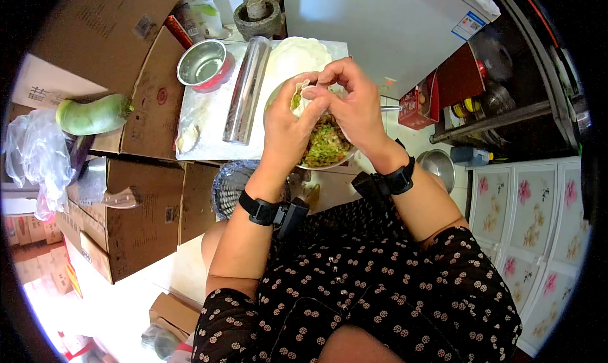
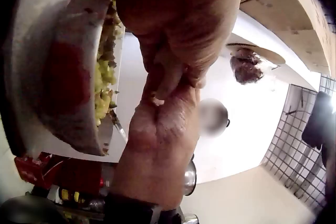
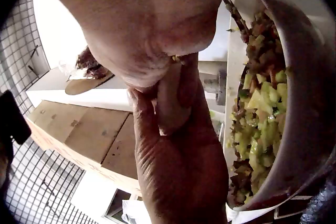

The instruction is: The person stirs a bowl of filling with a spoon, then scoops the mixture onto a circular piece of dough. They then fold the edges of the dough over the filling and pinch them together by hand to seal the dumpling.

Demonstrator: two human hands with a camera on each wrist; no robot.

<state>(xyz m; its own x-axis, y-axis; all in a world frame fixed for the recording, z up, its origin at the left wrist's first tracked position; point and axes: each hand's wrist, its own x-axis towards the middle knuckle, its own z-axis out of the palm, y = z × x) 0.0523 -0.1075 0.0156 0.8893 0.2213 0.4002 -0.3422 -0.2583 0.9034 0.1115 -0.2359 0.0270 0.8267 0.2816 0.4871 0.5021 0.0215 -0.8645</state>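
In the head view a dough wrapper point(image 1: 299, 103) with green filling showing is pinched between the left hand point(image 1: 290, 122) and the right hand point(image 1: 358, 110). Both hands meet above a bowl of chopped green and brown filling point(image 1: 326, 141). The right wrist view shows the pale folded dough point(image 3: 172, 100) gripped by the fingers of the left hand point(image 3: 181, 166), with the right hand point(image 3: 152, 24) against it. In the left wrist view the dough point(image 2: 168, 74) is partly hidden between the hands, beside the bowl point(image 2: 68, 77).
Flat round wrappers point(image 1: 297, 58) lie on the white board point(image 1: 212, 149), beside a shiny metallic roll point(image 1: 248, 91). A metal bowl point(image 1: 204, 64) stands at its back left, a stone mortar point(image 1: 257, 18) behind. Cardboard boxes point(image 1: 142, 205) stand left, a drawer unit point(image 1: 525, 217) right.
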